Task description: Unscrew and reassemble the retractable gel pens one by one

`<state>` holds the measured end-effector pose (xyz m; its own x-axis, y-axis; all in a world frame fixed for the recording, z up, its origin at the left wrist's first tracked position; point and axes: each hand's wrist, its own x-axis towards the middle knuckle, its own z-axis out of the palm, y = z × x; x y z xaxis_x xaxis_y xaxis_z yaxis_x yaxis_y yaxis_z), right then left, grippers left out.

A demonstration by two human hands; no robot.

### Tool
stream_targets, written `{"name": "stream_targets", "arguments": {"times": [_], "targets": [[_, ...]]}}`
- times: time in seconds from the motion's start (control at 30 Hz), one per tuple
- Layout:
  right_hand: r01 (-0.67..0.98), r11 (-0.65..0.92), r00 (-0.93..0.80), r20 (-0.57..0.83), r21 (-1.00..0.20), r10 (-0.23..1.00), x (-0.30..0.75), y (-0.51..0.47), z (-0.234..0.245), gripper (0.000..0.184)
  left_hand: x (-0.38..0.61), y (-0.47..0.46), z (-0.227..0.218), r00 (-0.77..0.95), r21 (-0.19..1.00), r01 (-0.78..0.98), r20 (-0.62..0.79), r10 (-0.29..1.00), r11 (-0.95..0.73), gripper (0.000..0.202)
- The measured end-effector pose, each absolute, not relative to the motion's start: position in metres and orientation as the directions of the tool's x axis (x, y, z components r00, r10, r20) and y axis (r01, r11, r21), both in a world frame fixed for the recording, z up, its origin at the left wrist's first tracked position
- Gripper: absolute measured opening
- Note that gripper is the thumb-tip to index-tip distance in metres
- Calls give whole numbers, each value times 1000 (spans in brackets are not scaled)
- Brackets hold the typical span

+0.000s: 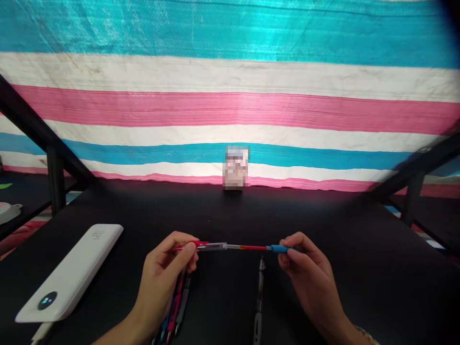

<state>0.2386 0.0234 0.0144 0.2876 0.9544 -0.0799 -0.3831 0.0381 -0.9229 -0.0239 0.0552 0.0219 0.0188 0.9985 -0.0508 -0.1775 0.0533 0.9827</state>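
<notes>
My left hand [172, 261] pinches a clear pen barrel [212, 247] with a red clip, held level above the black table. My right hand [305, 268] is closed on the blue grip section [278, 249] of the pen. A refill with red ink [251, 247] runs from the blue grip towards the barrel, and its far end meets or enters the barrel's open end. Below, between my hands, a clear pen with a grey grip [259, 306] lies on the table. Several pens [174, 311], in red, blue and dark colours, lie beside my left forearm, partly hidden by it.
A white power bank [75, 273] with a cable [41, 333] lies on the table [161, 206] at left. A small blurred card or box [236, 167] stands at the back against a striped tarp [143, 108]. Black frame bars [55, 177] flank both sides.
</notes>
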Motion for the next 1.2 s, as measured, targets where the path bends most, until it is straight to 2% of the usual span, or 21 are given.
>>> {"name": "stream_targets", "arguments": {"times": [0.63,0.93,1.07,1.2], "targets": [[-421,86,343,-71,-903,937,243,24,9,6,-25,55,21,-5,977,-207,-46,999,44,21],[-398,69,322,-69,-915,944,240,25,11,11,-23,56,25,-33,984,-178,-31,999,25,22],[-349,70,296,-39,-935,954,239,23,11,15,-21,55,27,-20,989,-145,-30,999,27,19],[-160,75,174,47,-984,984,238,18,10,12,-14,50,33,-1,995,-84,-48,999,48,17]]}}
